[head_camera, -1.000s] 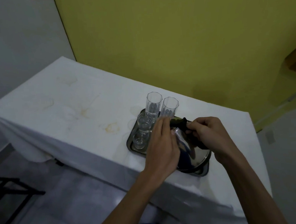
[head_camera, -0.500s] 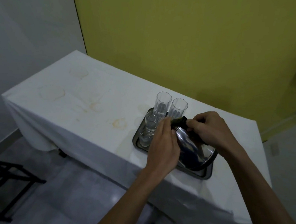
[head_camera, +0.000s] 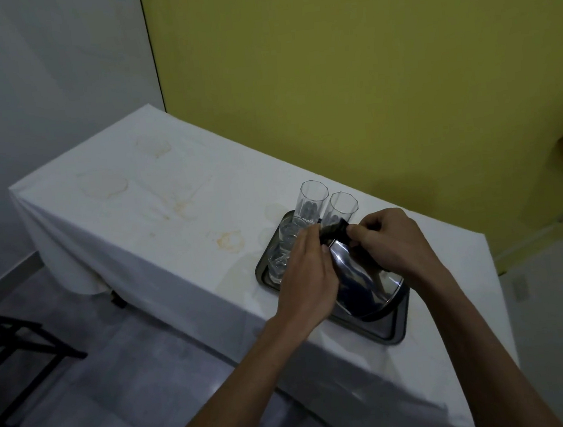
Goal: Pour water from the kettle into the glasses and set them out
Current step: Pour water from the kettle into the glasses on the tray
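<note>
Kettle (head_camera: 362, 279) sits between left hand (head_camera: 308, 274) and right hand (head_camera: 391, 242).

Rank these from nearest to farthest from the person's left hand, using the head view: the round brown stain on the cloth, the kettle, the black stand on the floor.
From the left hand:
1. Kettle: on the tray, touching the hand's right side.
2. Round brown stain: on the tablecloth, left of the tray.
3. Black stand: on the floor, far left, off the table.
</note>
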Demonstrator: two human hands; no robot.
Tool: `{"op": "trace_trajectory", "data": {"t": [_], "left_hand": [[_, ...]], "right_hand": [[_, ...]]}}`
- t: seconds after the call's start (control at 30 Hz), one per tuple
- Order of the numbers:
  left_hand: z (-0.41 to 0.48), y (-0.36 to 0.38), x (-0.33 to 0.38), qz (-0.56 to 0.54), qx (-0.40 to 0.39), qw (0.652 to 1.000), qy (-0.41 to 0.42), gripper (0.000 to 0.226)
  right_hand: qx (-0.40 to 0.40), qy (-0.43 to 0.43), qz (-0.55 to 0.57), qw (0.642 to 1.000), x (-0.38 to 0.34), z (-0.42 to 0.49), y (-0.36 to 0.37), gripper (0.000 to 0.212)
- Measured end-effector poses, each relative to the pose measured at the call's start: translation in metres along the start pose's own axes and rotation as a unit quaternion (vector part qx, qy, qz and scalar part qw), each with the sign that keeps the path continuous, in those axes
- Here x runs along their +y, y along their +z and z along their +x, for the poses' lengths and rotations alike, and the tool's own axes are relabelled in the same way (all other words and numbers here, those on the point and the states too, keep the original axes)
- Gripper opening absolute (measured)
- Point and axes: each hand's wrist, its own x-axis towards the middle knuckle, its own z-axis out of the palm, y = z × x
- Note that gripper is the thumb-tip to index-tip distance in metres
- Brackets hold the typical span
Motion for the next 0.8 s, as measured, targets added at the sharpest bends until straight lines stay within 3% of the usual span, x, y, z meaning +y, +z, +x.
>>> {"op": "trace_trajectory", "data": {"t": [0.8], "left_hand": [[-0.0049, -0.003, -0.0014, -0.025, -0.007, 1.0, -0.002, 0.042]], "right_hand": [[0.007, -0.012, -0.02, 1.0, -0.0032, -0.0052, 0.0006, 0.031]]}}
